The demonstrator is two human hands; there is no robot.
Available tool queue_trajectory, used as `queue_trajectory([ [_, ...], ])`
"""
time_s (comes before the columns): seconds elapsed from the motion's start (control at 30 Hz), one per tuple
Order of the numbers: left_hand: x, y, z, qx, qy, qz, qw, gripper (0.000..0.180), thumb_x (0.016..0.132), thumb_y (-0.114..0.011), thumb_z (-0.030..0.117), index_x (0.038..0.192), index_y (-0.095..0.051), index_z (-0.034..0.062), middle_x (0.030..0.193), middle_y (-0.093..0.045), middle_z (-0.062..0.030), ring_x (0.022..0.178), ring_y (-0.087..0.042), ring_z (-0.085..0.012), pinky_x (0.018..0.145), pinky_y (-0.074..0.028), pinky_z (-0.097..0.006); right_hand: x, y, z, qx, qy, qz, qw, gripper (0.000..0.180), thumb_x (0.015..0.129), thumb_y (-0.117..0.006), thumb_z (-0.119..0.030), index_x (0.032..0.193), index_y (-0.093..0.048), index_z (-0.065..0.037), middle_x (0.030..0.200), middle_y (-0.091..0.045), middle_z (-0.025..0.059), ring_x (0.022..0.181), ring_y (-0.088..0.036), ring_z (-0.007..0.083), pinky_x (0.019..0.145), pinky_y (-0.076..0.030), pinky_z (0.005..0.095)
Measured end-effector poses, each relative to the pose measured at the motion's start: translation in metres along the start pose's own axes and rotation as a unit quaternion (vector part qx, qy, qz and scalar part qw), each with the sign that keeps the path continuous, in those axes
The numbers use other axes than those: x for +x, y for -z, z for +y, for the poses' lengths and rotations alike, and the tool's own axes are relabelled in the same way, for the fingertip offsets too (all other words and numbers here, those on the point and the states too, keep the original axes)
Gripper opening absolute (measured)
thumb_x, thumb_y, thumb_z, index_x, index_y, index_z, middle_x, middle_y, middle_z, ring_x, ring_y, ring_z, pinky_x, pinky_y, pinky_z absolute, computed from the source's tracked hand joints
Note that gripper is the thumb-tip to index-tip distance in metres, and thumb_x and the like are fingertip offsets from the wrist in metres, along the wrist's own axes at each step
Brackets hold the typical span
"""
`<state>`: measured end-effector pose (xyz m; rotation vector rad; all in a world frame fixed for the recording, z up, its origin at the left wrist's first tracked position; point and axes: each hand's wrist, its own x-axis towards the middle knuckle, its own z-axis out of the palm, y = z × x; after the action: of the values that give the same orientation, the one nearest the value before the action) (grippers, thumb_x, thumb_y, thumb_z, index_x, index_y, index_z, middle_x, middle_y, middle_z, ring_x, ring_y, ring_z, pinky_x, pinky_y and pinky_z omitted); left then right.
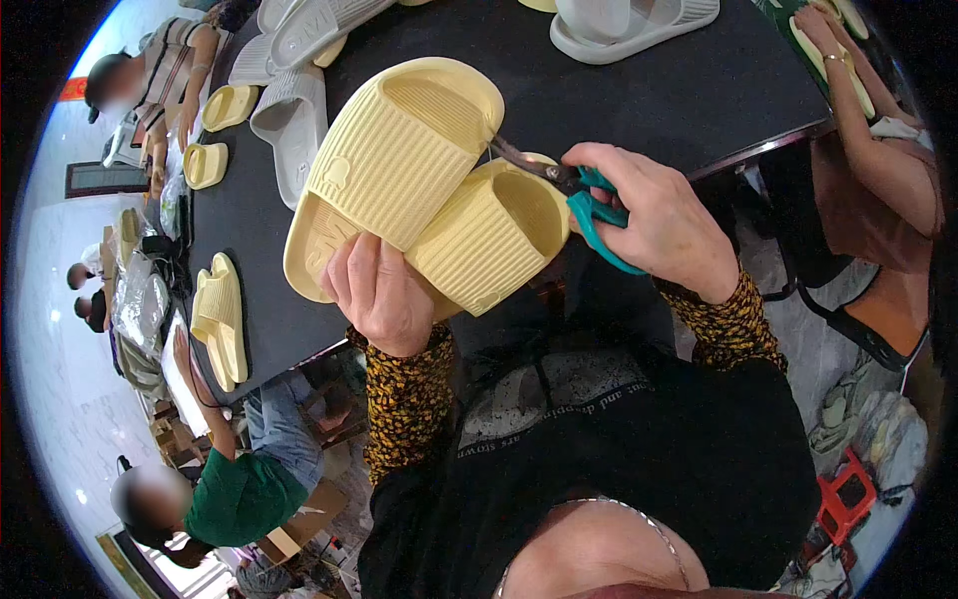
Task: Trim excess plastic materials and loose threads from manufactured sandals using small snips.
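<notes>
Pair of pale yellow slide slippers (419, 190) held up above the near edge of the black table (699, 90), not resting on it; both ribbed on the sole face, one overlapping the other

Left hand (384, 290) closed around the lower ends of both slippers, fingers wrapped over the edges, pinching the two together as one bundle

Right hand (659, 220) closed on the teal handles of small scissors (569, 185); blades point left, tips touching the rim of the upper slipper where the two meet

Handling, as judged: moulded foam, so light, soft and springy; thick sole stays stiff enough to hold by one end without drooping. Matte ribbed face gives good grip, not slippery. Not fragile, but the blade would nick the foam easily, so tips need care at the rim. Best hold is across the heel ends or the strap arch, thumb on one face, fingers on the other

Around: more yellow slippers (220, 314) along the left edge of the table, white ones (289, 120) toward the far left corner, another white one (629, 25) at the far edge. Other people seated at the left and right sides; a co-worker's arm (858, 110) reaches onto the far right corner
</notes>
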<state>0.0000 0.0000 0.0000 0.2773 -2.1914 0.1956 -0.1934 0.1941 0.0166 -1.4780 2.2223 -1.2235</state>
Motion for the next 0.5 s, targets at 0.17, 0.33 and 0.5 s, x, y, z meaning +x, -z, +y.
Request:
queue_trajectory([
  [0.17, 0.002, 0.002, 0.004, -0.007, 0.0, 0.004, 1.0, 0.034, 0.064, -0.065, 0.003, 0.097, -0.068, -0.0036, 0.097, -0.067, -0.0144, 0.089, -0.062, -0.0299, 0.084, -0.043, -0.04, -0.004, -0.001, -0.004, -0.027, 0.038, 0.016, 0.999, 0.036, 0.078, -0.07, -0.016, 0.108, -0.053, -0.005, 0.086, -0.064, 0.0148, 0.077, -0.065, 0.031, 0.065, -0.052, 0.0391],
  [0.33, 0.005, -0.001, 0.004, 0.002, -0.001, -0.001, 1.0, 0.034, 0.063, -0.065, 0.004, 0.097, -0.068, -0.0038, 0.096, -0.066, -0.0143, 0.088, -0.062, -0.0295, 0.083, -0.043, -0.04, 0.001, 0.0, 0.0, -0.037, 0.07, 0.027, 0.997, 0.034, 0.078, -0.069, -0.017, 0.106, -0.053, -0.005, 0.082, -0.063, 0.0142, 0.075, -0.064, 0.0317, 0.063, -0.052, 0.0392],
  [0.5, 0.014, -0.006, 0.005, 0.004, 0.001, -0.004, 1.0, 0.032, 0.064, -0.064, 0.001, 0.095, -0.068, -0.0046, 0.095, -0.066, -0.0145, 0.087, -0.061, -0.0294, 0.083, -0.042, -0.04, 0.009, 0.007, 0.004, -0.071, 0.082, 0.015, 0.994, 0.032, 0.079, -0.068, -0.018, 0.105, -0.054, -0.007, 0.079, -0.063, 0.0141, 0.073, -0.064, 0.0316, 0.061, -0.051, 0.039],
])
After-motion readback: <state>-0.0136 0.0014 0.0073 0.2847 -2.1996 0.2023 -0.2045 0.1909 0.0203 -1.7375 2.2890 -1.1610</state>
